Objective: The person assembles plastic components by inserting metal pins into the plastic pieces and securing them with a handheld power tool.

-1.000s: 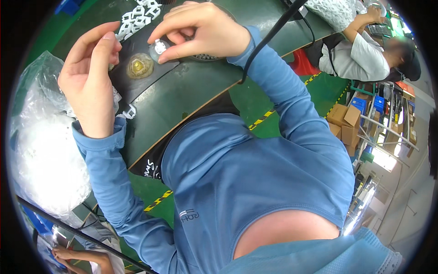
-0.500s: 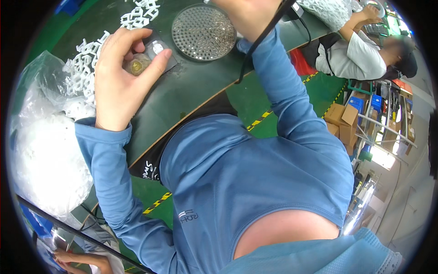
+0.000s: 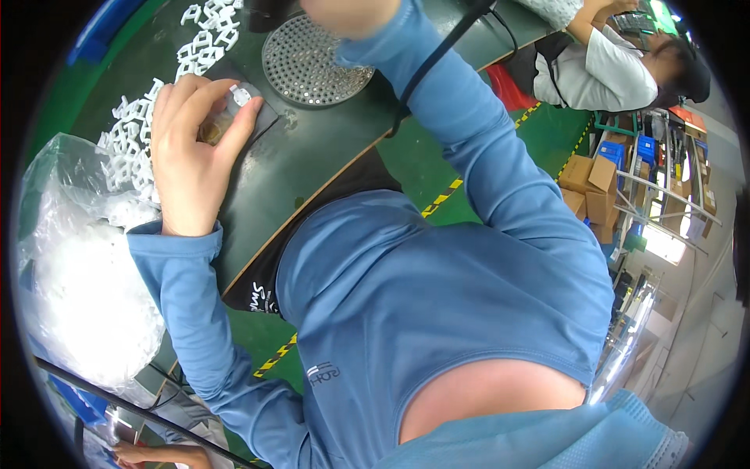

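My left hand [image 3: 191,141] is curled over a small fixture on the green worktop. Its thumb and forefinger close on a small white plastic part [image 3: 240,95] at the fixture's edge. A round yellowish piece [image 3: 211,131] shows in the hollow under the palm. My right hand [image 3: 351,12] is blurred and cut off by the upper edge, above a round metal tray full of holes [image 3: 301,66]. Beside it is a dark object [image 3: 269,12], also cut off; whether the hand holds it is unclear. My right wrist and sleeve hide part of the tray.
White plastic parts [image 3: 129,141] lie in a long heap left of my left hand. A big clear bag of white pieces [image 3: 86,289] stands at the near left. A black cable [image 3: 437,59] crosses before my right forearm. Co-workers sit at the upper right [image 3: 601,74] and lower left.
My right hand has moved left over the tray, and a dark object has come into view beside it. The left thumb and forefinger have drawn closer together around the white part. The view has shifted slightly.
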The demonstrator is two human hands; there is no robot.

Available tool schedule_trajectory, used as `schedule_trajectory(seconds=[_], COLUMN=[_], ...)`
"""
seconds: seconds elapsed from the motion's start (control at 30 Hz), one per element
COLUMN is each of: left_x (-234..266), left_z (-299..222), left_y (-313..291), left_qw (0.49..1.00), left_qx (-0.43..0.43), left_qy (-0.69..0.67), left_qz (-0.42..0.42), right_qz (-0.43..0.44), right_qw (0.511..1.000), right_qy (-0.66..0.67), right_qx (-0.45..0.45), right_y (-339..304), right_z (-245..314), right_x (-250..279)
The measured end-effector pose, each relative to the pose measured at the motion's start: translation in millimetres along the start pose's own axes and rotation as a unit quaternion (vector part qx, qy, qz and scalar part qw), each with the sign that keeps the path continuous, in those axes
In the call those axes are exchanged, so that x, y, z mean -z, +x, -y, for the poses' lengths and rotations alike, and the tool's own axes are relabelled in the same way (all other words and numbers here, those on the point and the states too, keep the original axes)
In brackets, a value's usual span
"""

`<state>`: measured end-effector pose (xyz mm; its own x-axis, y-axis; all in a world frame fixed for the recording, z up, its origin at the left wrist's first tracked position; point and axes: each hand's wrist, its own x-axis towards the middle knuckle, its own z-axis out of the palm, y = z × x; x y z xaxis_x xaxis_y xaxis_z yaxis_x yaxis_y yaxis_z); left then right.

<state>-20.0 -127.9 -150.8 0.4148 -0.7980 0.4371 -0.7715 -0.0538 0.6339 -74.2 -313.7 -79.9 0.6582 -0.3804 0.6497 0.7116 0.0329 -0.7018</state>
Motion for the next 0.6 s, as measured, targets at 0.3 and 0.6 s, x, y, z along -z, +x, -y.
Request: schedule_trajectory(seconds=[0.3,0.6], left_x=[-0.2,-0.6], left_z=[-1.3,0.3], left_y=[0.5,1.0], left_qw=[1.0,1.0], left_qx=[-0.006,-0.016], left_qy=[0.004,0.008], left_qz=[-0.01,-0.012], right_qz=[0.009,0.006], right_qw=[0.995,0.996], right_qy=[0.027,0.02], right_qx=[-0.092,-0.088], right_y=[-24.3,-26.1], right_z=[4.9,2.1], right_x=[7.8,7.1])
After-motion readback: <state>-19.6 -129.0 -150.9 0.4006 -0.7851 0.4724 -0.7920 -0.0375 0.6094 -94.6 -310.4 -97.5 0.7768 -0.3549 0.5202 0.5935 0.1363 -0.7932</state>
